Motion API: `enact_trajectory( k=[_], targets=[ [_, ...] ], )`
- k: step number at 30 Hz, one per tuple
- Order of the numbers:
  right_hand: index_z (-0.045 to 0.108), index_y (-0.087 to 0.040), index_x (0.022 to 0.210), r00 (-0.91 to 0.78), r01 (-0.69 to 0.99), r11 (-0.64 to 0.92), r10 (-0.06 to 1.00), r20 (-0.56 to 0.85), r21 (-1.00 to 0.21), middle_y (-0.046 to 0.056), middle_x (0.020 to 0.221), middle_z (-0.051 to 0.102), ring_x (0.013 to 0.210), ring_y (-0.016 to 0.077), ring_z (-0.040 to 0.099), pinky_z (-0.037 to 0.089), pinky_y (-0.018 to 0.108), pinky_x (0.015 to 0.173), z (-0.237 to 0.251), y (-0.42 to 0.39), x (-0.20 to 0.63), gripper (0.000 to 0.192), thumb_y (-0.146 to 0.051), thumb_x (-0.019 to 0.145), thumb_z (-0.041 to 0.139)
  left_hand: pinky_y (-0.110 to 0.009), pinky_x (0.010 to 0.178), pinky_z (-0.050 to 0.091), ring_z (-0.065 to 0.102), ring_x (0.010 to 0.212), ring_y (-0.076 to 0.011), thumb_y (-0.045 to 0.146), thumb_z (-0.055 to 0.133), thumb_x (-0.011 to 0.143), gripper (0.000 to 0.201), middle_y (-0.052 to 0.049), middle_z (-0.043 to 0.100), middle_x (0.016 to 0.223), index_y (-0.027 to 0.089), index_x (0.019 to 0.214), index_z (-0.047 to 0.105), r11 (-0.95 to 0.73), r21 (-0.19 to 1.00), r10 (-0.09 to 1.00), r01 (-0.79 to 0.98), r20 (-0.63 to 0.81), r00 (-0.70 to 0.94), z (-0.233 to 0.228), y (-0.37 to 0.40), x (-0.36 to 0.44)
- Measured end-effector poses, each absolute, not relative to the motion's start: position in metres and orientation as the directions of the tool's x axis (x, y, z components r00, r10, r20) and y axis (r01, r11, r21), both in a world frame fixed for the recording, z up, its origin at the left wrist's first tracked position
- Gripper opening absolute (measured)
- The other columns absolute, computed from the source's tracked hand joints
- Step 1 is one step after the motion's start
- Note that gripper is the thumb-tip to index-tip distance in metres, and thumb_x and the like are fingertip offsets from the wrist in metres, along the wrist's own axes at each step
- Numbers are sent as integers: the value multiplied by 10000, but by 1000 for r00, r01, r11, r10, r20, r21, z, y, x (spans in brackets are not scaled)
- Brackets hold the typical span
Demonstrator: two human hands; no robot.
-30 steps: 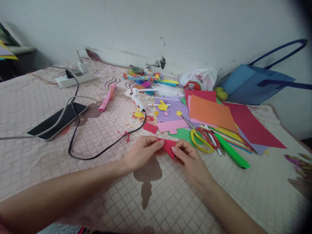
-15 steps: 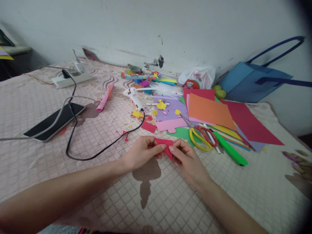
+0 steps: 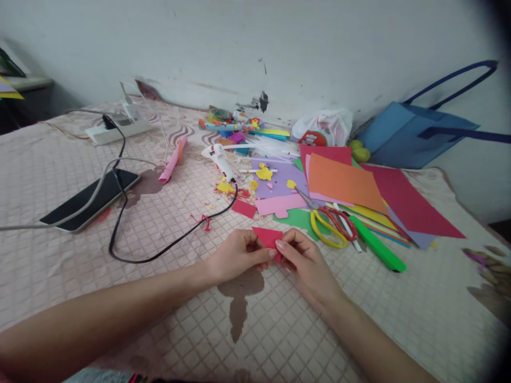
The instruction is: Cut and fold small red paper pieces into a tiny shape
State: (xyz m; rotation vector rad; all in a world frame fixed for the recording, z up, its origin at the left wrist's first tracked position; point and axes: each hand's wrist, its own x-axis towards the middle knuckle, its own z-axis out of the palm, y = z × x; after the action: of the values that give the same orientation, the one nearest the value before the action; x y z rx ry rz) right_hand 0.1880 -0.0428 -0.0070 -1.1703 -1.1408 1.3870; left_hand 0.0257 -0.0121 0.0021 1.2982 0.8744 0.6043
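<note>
1. Head view, the hands: the left hand point(image 3: 239, 258) and the right hand point(image 3: 305, 260) are drawn together low over the quilted cloth point(image 3: 359, 319), each pinching the same small piece of red paper point(image 3: 266, 237) between thumb and fingertips. The paper is a folded or cut scrap with a pointed upper edge; its lower part is hidden behind the fingers, so its full shape cannot be told.

2. Head view, taking the red paper as landmark: just to its right lie the yellow scissors point(image 3: 325, 230) and, touching them, a red-handled pair point(image 3: 339, 219), with a green marker point(image 3: 379, 246) beyond. Behind and to the right is a spread of coloured sheets, an orange sheet point(image 3: 343, 182) uppermost. Behind it, farther off, a white glue gun point(image 3: 219, 158) rests among yellow and red offcuts, its black cord point(image 3: 159, 254) looping round to the paper's left. Well to the left lies a phone point(image 3: 90, 198) (screen dark, cables across it).

3. Head view, progress as it appears: the paper has been shaped at least once and is being folded or creased between the fingertips. Neither glue gun nor scissors is in hand, so any sticking or trimming looks yet to be done.
</note>
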Motion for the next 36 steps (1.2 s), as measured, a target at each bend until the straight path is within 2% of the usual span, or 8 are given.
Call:
enact_trajectory(
  k=[7, 13, 16, 20, 24, 26, 31, 36],
  targets=[
    [489, -197, 652, -75, -150, -107, 993, -96, -983, -59, 560, 428, 485, 83, 343, 270, 220, 456, -6, -42, 188, 226, -294, 814, 614, -225, 579, 431, 549, 562, -103, 389, 573, 801, 303, -16, 606, 607, 125, 657, 609, 307, 951, 813, -39, -241, 530, 5, -11, 28],
    [477, -200, 647, -48, -145, -132, 991, -126, -981, -64, 553, 416, 474, 78, 344, 266, 211, 442, -6, -41, 188, 230, -282, 805, 622, -213, 613, 434, 550, 585, -89, 284, 630, 774, 179, 7, 607, 613, 133, 697, 576, 258, 959, 914, -116, -204, 350, 10, -3, 23],
    [479, -199, 646, -44, -146, -109, 994, -104, -983, -64, 556, 410, 483, 79, 349, 264, 211, 443, -5, -41, 189, 230, -281, 811, 617, -228, 634, 450, 556, 587, -92, 293, 596, 800, 202, 8, 599, 615, 135, 681, 557, 263, 952, 929, -155, -206, 307, 10, -1, 23],
    [482, -197, 653, -39, -110, -70, 997, -66, -991, -64, 563, 414, 492, 78, 348, 268, 212, 456, -6, -41, 190, 227, -272, 831, 601, -249, 630, 471, 560, 626, -109, 374, 564, 819, 260, -4, 594, 670, 132, 726, 577, 299, 939, 902, -170, -220, 372, 9, -1, 24],
    [495, -192, 660, -59, -5, -23, 998, -22, -1000, -60, 576, 415, 503, 76, 346, 269, 217, 466, -8, -42, 192, 233, -294, 843, 595, -214, 580, 432, 547, 611, -100, 356, 672, 742, 259, -16, 605, 680, 105, 781, 622, 267, 963, 834, -30, -216, 509, 6, -4, 23],
    [503, -192, 671, -80, 29, -24, 996, -26, -999, -57, 584, 423, 505, 77, 353, 277, 218, 468, -8, -43, 193, 230, -313, 845, 592, -201, 554, 405, 529, 582, -89, 332, 658, 760, 242, -18, 603, 646, 90, 767, 638, 223, 975, 814, 17, -196, 547, 4, -4, 22],
    [578, -204, 846, -140, 64, -31, 989, -40, -997, -29, 697, 529, 573, 89, 434, 341, 214, 504, -4, -45, 193, 116, -321, 845, 585, -190, 540, 392, 519, 578, -84, 320, 632, 785, 222, -11, 604, 637, 99, 783, 653, 136, 989, 806, 55, -143, 574, 1, -2, 18],
    [561, -185, 737, -82, 228, 44, 996, 25, -973, -34, 620, 513, 548, 95, 442, 353, 219, 508, 0, -45, 193, 155, -290, 852, 559, -200, 554, 423, 541, 570, -92, 375, 624, 783, 271, -12, 612, 624, 108, 738, 635, 179, 982, 791, 62, -181, 585, 2, -2, 20]
  ],
)
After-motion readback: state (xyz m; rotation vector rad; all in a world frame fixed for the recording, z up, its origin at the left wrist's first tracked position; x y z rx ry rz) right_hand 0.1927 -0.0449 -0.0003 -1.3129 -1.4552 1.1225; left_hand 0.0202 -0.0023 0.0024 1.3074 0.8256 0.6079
